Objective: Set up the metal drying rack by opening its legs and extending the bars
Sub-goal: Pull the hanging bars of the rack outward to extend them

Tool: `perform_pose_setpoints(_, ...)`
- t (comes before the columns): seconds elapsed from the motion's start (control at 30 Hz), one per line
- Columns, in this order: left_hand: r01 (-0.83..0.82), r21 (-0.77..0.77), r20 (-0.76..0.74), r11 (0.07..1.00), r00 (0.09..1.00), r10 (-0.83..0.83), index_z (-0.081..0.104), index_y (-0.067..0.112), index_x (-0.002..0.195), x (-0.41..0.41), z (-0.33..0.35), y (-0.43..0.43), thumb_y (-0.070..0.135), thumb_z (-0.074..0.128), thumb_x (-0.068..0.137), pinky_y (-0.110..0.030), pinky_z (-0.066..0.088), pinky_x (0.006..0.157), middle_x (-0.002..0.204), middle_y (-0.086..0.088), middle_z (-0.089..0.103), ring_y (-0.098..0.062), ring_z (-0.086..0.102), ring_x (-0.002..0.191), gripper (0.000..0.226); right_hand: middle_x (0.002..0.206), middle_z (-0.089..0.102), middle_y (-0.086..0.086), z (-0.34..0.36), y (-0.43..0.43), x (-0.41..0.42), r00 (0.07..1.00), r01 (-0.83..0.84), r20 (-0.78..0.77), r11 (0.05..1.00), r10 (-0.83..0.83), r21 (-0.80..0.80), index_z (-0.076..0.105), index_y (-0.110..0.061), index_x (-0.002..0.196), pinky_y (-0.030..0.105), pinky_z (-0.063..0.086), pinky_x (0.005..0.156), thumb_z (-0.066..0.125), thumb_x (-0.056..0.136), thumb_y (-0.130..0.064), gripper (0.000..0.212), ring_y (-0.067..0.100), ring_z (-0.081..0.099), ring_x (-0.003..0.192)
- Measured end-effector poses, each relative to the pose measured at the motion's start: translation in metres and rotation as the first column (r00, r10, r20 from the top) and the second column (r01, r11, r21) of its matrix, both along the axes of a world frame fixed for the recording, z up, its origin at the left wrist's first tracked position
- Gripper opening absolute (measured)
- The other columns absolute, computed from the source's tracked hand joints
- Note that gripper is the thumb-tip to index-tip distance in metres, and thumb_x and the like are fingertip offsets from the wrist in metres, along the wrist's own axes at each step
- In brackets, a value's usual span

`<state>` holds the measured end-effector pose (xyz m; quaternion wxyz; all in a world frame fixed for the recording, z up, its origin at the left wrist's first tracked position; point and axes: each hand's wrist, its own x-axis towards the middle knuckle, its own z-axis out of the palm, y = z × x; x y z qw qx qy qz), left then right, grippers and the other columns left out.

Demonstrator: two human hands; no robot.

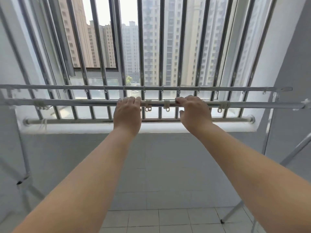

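Drying rack's near bar (84, 102) runs level left-to-right, both hands (127, 113) (193, 111) clamped on it.

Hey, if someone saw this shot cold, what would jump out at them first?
Two bare forearms reach up the middle, the left hand and right hand both closed over the near rack bar, with white hook clips between them. A second rack bar runs parallel just behind. Beyond stand the barred window grille and high-rise towers.
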<state>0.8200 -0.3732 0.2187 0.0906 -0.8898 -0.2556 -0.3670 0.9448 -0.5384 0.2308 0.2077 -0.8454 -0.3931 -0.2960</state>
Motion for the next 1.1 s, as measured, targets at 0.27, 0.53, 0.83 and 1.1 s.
perform_pose_setpoints(0.27,0.079,0.042,0.057,0.996,0.995,-0.081,0.059,0.008,0.112,-0.009,0.006,-0.004,0.002,0.053,0.088,-0.037,0.041,0.094,0.105,-0.011,0.064,-0.030,0.053,0.102,0.026,0.099,0.057,0.009,0.006,-0.004,-0.005,0.995,0.096,0.039,0.995,-0.097,0.015,0.064,-0.018,0.108,0.037,0.039,0.088,0.053,0.087,-0.001,0.030,0.030,0.051,0.099)
perform_pose_setpoints(0.53,0.212,-0.079,0.044,0.974,0.977,-0.209,0.057,0.014,0.121,-0.014,0.008,0.009,0.020,0.052,0.092,-0.039,0.036,0.100,0.112,-0.010,0.057,-0.030,0.044,0.111,0.030,0.102,0.059,0.006,0.013,-0.002,-0.007,0.989,0.146,-0.015,0.981,-0.149,-0.126,0.060,-0.023,0.101,0.037,0.034,0.086,0.052,0.086,-0.008,0.023,0.028,0.052,0.101)
perform_pose_setpoints(0.83,0.245,-0.112,0.040,0.963,0.969,-0.242,0.054,0.024,0.114,-0.003,-0.004,0.021,0.034,0.051,0.093,-0.035,0.025,0.099,0.110,-0.003,0.060,-0.026,0.044,0.109,0.024,0.085,0.050,0.001,-0.003,0.010,0.004,0.988,0.146,-0.028,0.978,-0.152,-0.149,0.042,-0.027,0.083,0.037,0.029,0.085,0.044,0.086,-0.007,0.020,0.027,0.046,0.090)
perform_pose_setpoints(1.1,0.293,-0.177,0.019,0.940,0.956,-0.294,0.055,0.025,0.122,0.004,-0.019,0.025,0.034,0.052,0.093,-0.036,0.024,0.105,0.111,-0.002,0.060,-0.025,0.044,0.113,0.031,0.082,0.042,0.000,-0.025,0.017,0.018,0.980,0.191,-0.023,0.962,-0.199,-0.194,0.038,-0.027,0.084,0.042,0.029,0.101,0.045,0.084,0.000,0.029,0.027,0.046,0.090)
